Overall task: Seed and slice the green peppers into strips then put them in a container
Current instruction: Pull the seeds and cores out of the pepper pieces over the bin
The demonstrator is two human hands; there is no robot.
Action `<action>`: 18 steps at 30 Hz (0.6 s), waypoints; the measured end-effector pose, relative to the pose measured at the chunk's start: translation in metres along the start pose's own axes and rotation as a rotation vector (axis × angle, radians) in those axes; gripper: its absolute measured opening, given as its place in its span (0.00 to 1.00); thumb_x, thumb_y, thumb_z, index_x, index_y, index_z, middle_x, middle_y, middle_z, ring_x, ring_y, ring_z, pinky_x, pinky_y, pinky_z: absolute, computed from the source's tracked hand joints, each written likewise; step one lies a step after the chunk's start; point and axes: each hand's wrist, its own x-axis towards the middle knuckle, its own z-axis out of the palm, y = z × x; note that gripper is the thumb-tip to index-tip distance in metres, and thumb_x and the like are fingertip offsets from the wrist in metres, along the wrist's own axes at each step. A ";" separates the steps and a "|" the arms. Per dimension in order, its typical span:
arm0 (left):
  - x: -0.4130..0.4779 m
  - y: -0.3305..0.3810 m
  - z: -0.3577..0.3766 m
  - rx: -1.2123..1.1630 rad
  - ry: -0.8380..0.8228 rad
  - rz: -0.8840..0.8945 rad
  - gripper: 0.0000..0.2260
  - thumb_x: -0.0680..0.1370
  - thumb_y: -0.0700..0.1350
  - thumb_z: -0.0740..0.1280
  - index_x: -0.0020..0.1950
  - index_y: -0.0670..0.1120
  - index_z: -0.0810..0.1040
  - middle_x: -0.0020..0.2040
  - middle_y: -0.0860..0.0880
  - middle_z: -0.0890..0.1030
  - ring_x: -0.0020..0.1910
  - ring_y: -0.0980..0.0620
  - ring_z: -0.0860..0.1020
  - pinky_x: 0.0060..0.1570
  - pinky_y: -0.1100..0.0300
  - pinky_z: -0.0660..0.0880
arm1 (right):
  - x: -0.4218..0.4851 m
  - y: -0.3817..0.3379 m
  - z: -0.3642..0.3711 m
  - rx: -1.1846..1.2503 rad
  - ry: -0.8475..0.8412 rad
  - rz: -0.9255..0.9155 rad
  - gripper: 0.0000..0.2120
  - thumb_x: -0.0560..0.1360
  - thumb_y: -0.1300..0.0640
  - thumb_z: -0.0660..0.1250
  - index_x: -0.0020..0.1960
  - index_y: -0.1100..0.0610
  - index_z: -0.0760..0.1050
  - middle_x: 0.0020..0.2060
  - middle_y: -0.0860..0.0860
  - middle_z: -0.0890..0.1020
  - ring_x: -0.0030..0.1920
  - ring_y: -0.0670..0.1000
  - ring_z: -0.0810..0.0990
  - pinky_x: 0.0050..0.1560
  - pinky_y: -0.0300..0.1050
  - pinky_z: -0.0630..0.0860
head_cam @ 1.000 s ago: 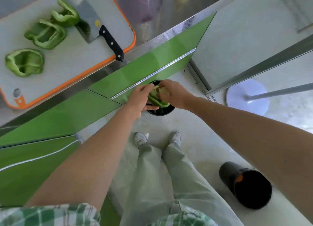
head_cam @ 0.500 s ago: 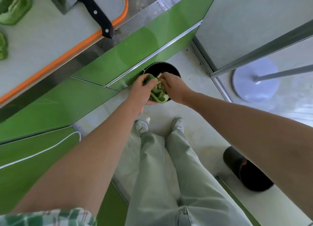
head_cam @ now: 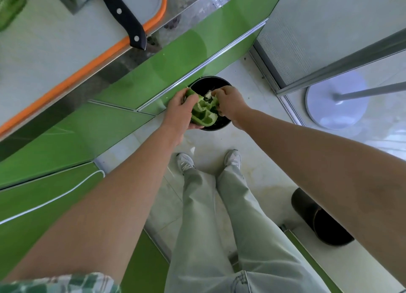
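Observation:
I look down at the floor in front of green cabinets. My left hand (head_cam: 181,112) grips a halved green pepper (head_cam: 202,114), cut side up, over a black bin (head_cam: 208,84) on the floor. My right hand (head_cam: 228,103) pinches the white seed core (head_cam: 209,94) at the pepper's far end. Up on the counter lies a white cutting board with an orange rim (head_cam: 123,43); a black-handled cleaver (head_cam: 119,13) rests on it. Another green pepper piece (head_cam: 9,4) shows at the top left corner.
A second black bin (head_cam: 323,222) lies tipped on the floor at lower right. A round white stand base (head_cam: 336,103) with a metal pole sits at right. A glass door frame (head_cam: 329,70) runs beside it. My legs and white shoes (head_cam: 185,162) stand below the hands.
The view has tilted down, so most of the cutting board and pepper halves have left the frame. My right hand has pulled the white core up out of the pepper.

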 end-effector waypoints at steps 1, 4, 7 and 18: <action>0.001 0.000 -0.001 0.035 -0.004 0.011 0.19 0.80 0.46 0.63 0.71 0.48 0.69 0.60 0.44 0.76 0.53 0.45 0.80 0.38 0.53 0.82 | 0.000 0.000 0.000 -0.087 -0.010 -0.031 0.14 0.81 0.58 0.54 0.56 0.64 0.75 0.34 0.50 0.72 0.36 0.52 0.71 0.38 0.44 0.71; 0.003 0.003 -0.002 0.080 -0.004 0.022 0.17 0.81 0.46 0.61 0.70 0.49 0.71 0.54 0.48 0.78 0.49 0.50 0.79 0.34 0.58 0.79 | 0.002 0.001 -0.003 -0.327 0.030 -0.121 0.14 0.82 0.56 0.53 0.59 0.63 0.72 0.42 0.53 0.74 0.40 0.51 0.71 0.37 0.43 0.68; 0.004 0.004 -0.006 0.073 -0.002 0.023 0.16 0.81 0.45 0.61 0.69 0.49 0.72 0.52 0.49 0.78 0.49 0.49 0.79 0.38 0.55 0.80 | 0.006 0.001 -0.009 -0.374 0.057 -0.142 0.14 0.83 0.56 0.53 0.62 0.62 0.70 0.49 0.55 0.75 0.45 0.52 0.72 0.40 0.43 0.68; 0.008 0.006 -0.006 -0.025 0.015 0.003 0.20 0.80 0.42 0.63 0.72 0.52 0.67 0.64 0.46 0.72 0.56 0.47 0.77 0.50 0.48 0.81 | 0.014 0.007 -0.009 -0.476 0.006 -0.174 0.15 0.82 0.54 0.57 0.61 0.57 0.79 0.58 0.54 0.80 0.54 0.55 0.78 0.48 0.42 0.69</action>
